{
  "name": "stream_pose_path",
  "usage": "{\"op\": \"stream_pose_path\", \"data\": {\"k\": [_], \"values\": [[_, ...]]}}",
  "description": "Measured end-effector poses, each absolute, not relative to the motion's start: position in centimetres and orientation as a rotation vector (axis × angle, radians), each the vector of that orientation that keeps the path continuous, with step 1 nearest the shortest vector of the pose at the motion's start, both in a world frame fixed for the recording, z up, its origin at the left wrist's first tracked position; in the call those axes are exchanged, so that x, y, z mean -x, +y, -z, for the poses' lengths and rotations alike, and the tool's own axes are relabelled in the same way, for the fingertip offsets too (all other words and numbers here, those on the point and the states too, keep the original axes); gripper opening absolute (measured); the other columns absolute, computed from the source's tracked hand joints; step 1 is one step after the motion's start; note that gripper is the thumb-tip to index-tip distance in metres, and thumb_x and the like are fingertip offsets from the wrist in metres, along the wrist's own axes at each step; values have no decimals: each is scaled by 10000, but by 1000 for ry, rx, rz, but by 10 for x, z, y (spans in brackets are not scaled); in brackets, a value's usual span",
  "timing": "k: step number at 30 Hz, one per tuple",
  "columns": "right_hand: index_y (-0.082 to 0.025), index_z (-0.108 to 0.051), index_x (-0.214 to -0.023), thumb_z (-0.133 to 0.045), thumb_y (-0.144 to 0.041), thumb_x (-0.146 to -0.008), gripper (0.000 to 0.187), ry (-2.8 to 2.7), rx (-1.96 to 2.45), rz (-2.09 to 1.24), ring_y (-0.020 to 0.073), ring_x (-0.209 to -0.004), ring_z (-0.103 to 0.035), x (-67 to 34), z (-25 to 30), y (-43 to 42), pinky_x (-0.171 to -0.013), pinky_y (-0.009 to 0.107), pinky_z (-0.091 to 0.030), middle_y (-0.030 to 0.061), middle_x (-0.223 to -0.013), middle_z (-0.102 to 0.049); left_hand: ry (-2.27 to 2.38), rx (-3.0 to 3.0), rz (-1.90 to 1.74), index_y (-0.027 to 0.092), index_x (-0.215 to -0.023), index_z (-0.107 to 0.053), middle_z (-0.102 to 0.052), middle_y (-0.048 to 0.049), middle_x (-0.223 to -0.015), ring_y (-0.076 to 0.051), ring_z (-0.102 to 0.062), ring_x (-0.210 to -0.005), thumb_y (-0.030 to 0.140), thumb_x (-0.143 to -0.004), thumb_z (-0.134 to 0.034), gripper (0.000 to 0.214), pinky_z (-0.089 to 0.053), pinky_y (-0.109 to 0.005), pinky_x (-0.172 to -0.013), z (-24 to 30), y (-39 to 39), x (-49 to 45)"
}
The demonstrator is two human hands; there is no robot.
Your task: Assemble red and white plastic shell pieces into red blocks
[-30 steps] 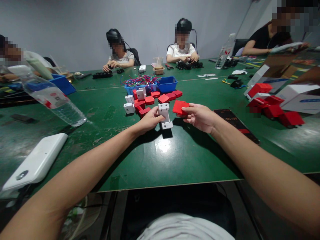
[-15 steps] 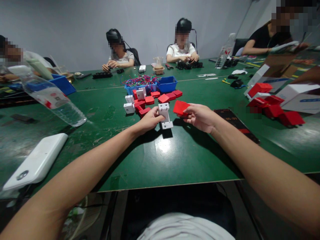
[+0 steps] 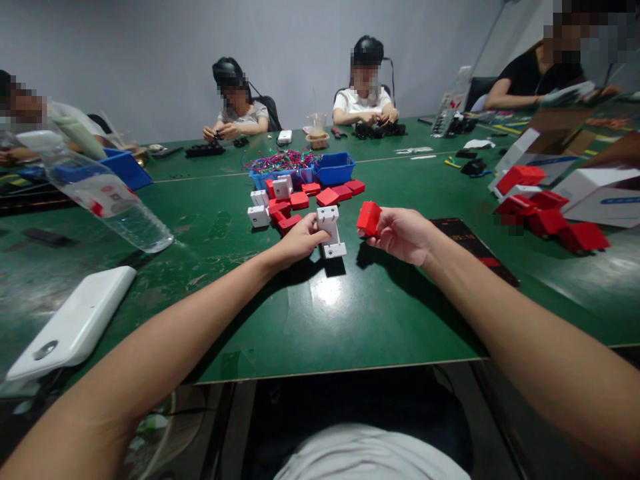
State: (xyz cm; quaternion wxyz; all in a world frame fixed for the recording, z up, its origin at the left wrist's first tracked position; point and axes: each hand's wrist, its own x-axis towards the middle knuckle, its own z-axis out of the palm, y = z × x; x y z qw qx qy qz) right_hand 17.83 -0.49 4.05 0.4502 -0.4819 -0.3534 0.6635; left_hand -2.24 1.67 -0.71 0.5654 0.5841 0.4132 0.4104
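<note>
My left hand point(image 3: 301, 239) grips a white plastic housing point(image 3: 329, 232) by its left side; the piece has raised ends with small holes and a recessed middle. To its right, my right hand point(image 3: 401, 235) pinches a red plastic block point(image 3: 369, 218) above the table, tilted on edge. The two pieces are apart. Just beyond my hands lies a loose group of red blocks point(image 3: 327, 197), with several white housings point(image 3: 258, 216) at its left.
Behind the pieces stand two blue bins, one heaped with coloured wires point(image 3: 285, 162). A leaning water bottle point(image 3: 107, 193) and a white power bank point(image 3: 73, 323) are at left. Right of my hand are a phone point(image 3: 473, 250), assembled red pieces point(image 3: 550, 217) and white boxes point(image 3: 595, 193). Co-workers sit across the table.
My right hand has turned the red block, so that a narrower face now shows, and it sits slightly further right. The left hand and white housing stay in place.
</note>
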Motion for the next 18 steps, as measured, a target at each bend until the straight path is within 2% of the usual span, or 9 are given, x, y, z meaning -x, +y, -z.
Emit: {"op": "stream_pose_path", "data": {"k": [9,18], "values": [[-163,-589,-767,-451,19,-506,347,-864,1185,-1645,125,-495,-525,-177,-38,-4,-442,210,-421,17,-573,-587,976,-1385,-968,143,-1002,-549,-678,-8,-903,-116,-646,-778,37,-688,-599,336,-488,-245,-754,7,17,22],[-159,-560,-725,-455,21,-519,293,-853,1175,-1663,104,-503,-519,-178,-41,-6,-445,188,-429,9,-588,-569,991,-1374,-968,140,-1007,-544,-683,-5,-894,-111,-645,-771,37,-688,-598,339,-489,-237,-749,7,17,22]]}}
